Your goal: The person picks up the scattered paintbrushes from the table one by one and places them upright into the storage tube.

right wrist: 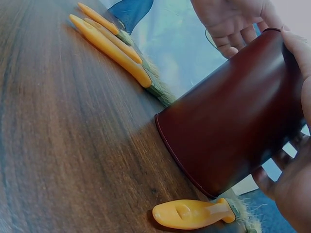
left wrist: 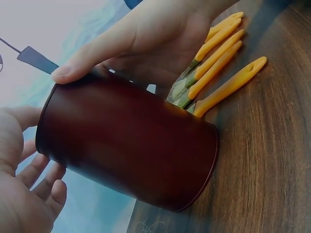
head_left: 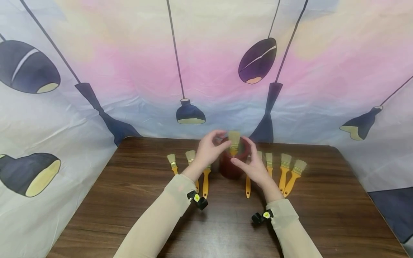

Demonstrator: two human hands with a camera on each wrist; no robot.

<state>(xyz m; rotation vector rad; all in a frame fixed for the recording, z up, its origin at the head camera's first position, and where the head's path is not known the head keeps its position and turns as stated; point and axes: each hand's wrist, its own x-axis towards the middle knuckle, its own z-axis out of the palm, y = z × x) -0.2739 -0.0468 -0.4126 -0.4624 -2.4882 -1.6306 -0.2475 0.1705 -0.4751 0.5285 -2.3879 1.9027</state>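
A dark red cylindrical cup (head_left: 230, 168) stands on the wooden table between both hands. A paintbrush (head_left: 234, 138) with pale bristles pointing up stands in it, its handle mostly hidden inside. My right hand (head_left: 256, 166) holds the cup from the right, the thumb (right wrist: 297, 51) at the rim and fingers round the side. Beside the bristles and the rim on the left is my left hand (head_left: 208, 152), its fingers (left wrist: 36, 170) loosely bent and parted, with nothing gripped between them.
Left of the cup lie several paintbrushes (head_left: 205, 182) with yellow handles. More paintbrushes (head_left: 284, 172) lie to its right, bristles facing the far edge, some partly behind my right hand. A printed cloth (head_left: 145, 71) with painted lamps hangs behind the table (head_left: 129, 200).
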